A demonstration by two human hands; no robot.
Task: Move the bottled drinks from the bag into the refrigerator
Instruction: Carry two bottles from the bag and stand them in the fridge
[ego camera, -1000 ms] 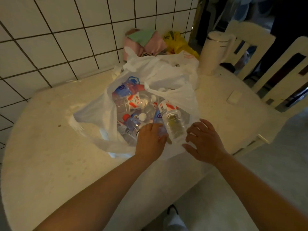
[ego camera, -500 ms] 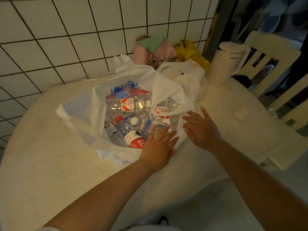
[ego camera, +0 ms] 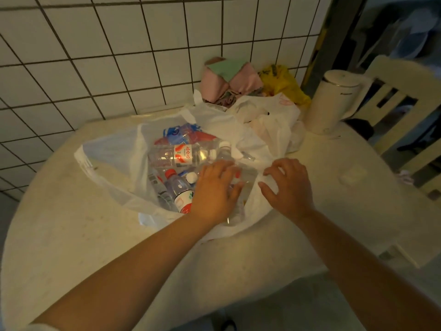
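Probably heavy, stiff and slick, the clear bottle lies inside the bag near the worktop's front edge, left hand curled around its middle, right hand pinching the bag's rim.

Pale table set against a tiled wall, bearing an open white plastic bag of bottles; behind it a second white bag, a pink-and-green cloth bundle and a yellow bag; at right a cream kettle
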